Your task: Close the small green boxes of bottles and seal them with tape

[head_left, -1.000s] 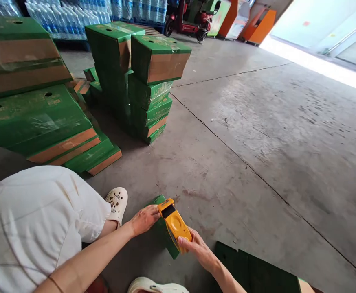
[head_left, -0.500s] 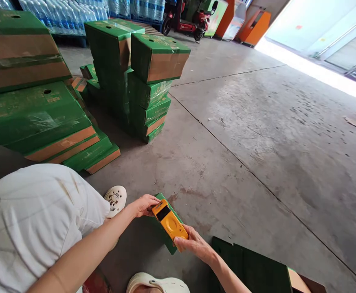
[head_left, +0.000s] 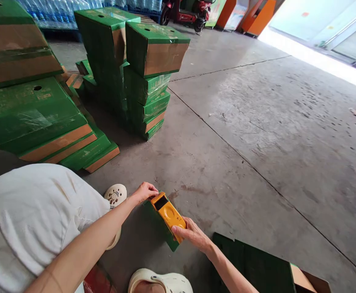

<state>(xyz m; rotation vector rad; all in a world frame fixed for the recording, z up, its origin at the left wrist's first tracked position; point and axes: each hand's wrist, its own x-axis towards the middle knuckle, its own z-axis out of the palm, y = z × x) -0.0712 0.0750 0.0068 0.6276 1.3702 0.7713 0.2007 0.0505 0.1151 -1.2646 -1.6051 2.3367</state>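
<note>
An orange-yellow handheld device [head_left: 169, 215] with a dark window and a round recess is tilted above the floor. My right hand [head_left: 193, 234] is wrapped round its lower end, thumb on top. At its upper left corner, my left hand [head_left: 145, 192] has its fingers pinched together; what they grip, if anything, is too small to make out. A flat green piece [head_left: 172, 243] shows beneath the device, mostly hidden by it.
Green and brown cartons [head_left: 147, 87] stand stacked ahead, with more cartons [head_left: 37, 118] at the left. An open green box [head_left: 257, 264] lies at the lower right. My knee in white cloth [head_left: 40, 215] and pale clogs [head_left: 162, 281] are close by. A red scooter [head_left: 185, 14] stands behind.
The view has shifted slightly. Both hands and the device sit a little higher and further left in the picture, and the left fingers have moved at the device's upper corner.
</note>
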